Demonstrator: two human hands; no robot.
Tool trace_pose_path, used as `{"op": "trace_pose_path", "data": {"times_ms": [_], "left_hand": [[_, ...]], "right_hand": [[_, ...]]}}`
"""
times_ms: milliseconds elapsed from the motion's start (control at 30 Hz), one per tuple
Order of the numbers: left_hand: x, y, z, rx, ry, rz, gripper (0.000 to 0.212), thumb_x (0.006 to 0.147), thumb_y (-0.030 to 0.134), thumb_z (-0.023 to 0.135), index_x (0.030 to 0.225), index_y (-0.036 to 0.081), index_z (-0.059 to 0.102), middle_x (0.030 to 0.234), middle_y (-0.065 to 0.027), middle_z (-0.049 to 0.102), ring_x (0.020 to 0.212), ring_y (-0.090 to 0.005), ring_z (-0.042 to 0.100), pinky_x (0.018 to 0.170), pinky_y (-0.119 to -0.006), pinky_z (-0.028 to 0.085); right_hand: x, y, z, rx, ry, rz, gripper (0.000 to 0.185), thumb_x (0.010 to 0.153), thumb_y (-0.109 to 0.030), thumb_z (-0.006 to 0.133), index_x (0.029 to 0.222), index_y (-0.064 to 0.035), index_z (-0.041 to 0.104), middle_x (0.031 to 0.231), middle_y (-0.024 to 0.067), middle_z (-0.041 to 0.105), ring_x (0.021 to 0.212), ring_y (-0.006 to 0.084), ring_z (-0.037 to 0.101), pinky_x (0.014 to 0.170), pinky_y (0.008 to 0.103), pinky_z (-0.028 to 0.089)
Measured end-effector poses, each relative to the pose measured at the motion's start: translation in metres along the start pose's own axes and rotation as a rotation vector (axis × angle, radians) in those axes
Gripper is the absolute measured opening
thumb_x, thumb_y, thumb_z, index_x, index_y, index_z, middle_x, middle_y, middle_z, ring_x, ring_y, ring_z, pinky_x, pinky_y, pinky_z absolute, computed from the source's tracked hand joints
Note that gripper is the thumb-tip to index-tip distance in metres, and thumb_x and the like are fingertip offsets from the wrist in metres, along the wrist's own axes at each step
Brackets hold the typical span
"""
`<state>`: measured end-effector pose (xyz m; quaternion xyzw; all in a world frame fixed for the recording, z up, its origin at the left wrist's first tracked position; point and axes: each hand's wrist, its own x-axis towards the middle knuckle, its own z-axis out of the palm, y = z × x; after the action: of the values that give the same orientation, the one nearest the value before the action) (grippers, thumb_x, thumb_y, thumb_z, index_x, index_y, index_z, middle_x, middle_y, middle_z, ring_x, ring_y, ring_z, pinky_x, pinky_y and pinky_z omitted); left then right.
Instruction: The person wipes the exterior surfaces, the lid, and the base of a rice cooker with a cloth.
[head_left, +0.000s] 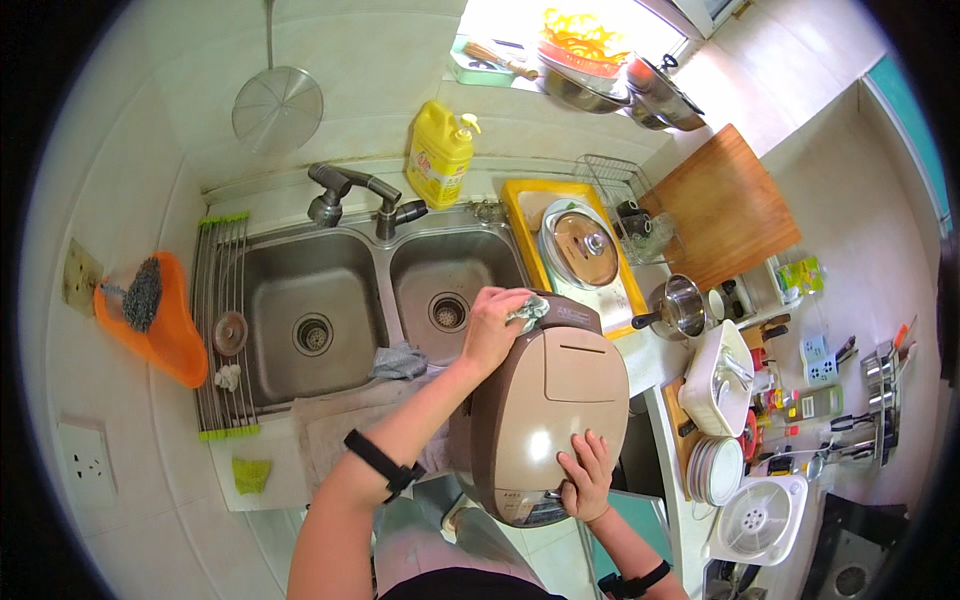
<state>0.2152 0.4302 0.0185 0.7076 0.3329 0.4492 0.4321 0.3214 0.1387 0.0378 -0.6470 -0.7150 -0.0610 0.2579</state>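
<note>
A beige and brown rice cooker (570, 420) stands in front of me at the counter's edge, its lid closed. My left hand (495, 319) holds a crumpled, pale patterned cloth (531, 312) against the brown rear rim of the cooker. Spread over the front part of the lid are the fingers of my right hand (586, 476), with the thumb by the front latch. A control panel (532, 510) shows partly below that hand. My left forearm hides some of the cooker's left side.
Left of the cooker is a double steel sink (384, 300) with a faucet (367, 191) and a grey rag (399, 361) on its front edge. Behind stands a yellow pump bottle (441, 157). A yellow-rimmed tray (514, 217) holds a glass-lidded dish (585, 244). A steel saucepan (679, 304) sits to the right.
</note>
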Motion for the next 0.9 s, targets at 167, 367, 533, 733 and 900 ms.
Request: {"op": "trace_pose_path", "data": {"times_ms": [167,367,533,733,900], "left_hand": [[0.025,-0.01,-0.012,0.049,-0.264,0.256,0.027,0.073,-0.008,0.064,0.095,0.008,0.068,0.104,-0.0075,0.063,0.096,-0.0298,0.062,0.083,-0.038,0.051],[0.046,0.007,-0.01,0.58,-0.256,0.28,0.029,0.069,0.0,0.07,0.096,0.008,0.066,0.106,-0.0045,0.061,0.102,-0.0283,0.059,0.082,-0.04,0.054],[0.027,-0.011,0.004,0.508,-0.11,0.223,0.021,0.075,0.007,0.067,0.096,0.008,0.067,0.099,-0.0076,0.064,0.097,-0.0312,0.06,0.08,-0.041,0.053],[0.022,0.046,-0.026,-0.175,-0.528,-0.421,0.031,0.077,0.023,0.073,0.1,0.003,0.069,0.096,-0.0157,0.069,0.091,-0.0324,0.066,0.08,-0.04,0.051],[0.024,0.048,0.008,0.333,-0.265,0.189,0.031,0.077,0.007,0.069,0.107,0.008,0.071,0.116,-0.0098,0.069,0.1,-0.0296,0.061,0.09,-0.037,0.048]], "right_hand": [[0.0,-0.003,-0.001,0.018,-0.008,0.042,0.043,0.081,-0.016,0.052,0.122,-0.014,0.066,0.139,0.0148,0.054,0.134,0.0369,0.045,0.114,0.0511,0.027],[0.004,-0.003,-0.006,0.019,-0.015,0.03,0.048,0.078,-0.013,0.054,0.124,-0.0152,0.066,0.138,0.0134,0.055,0.134,0.0358,0.045,0.114,0.0501,0.028],[0.005,-0.007,-0.006,0.042,0.001,0.042,0.051,0.076,-0.011,0.056,0.126,-0.0166,0.065,0.141,0.0119,0.053,0.134,0.0338,0.045,0.114,0.0496,0.028],[-0.002,-0.003,-0.011,0.043,-0.001,0.054,0.053,0.077,-0.011,0.056,0.129,-0.018,0.062,0.142,0.0105,0.052,0.135,0.0326,0.044,0.114,0.0483,0.028],[0.007,-0.006,-0.008,0.081,0.002,0.019,0.054,0.078,-0.013,0.057,0.132,-0.0189,0.059,0.145,0.0085,0.049,0.136,0.0297,0.043,0.115,0.0479,0.028]]}}
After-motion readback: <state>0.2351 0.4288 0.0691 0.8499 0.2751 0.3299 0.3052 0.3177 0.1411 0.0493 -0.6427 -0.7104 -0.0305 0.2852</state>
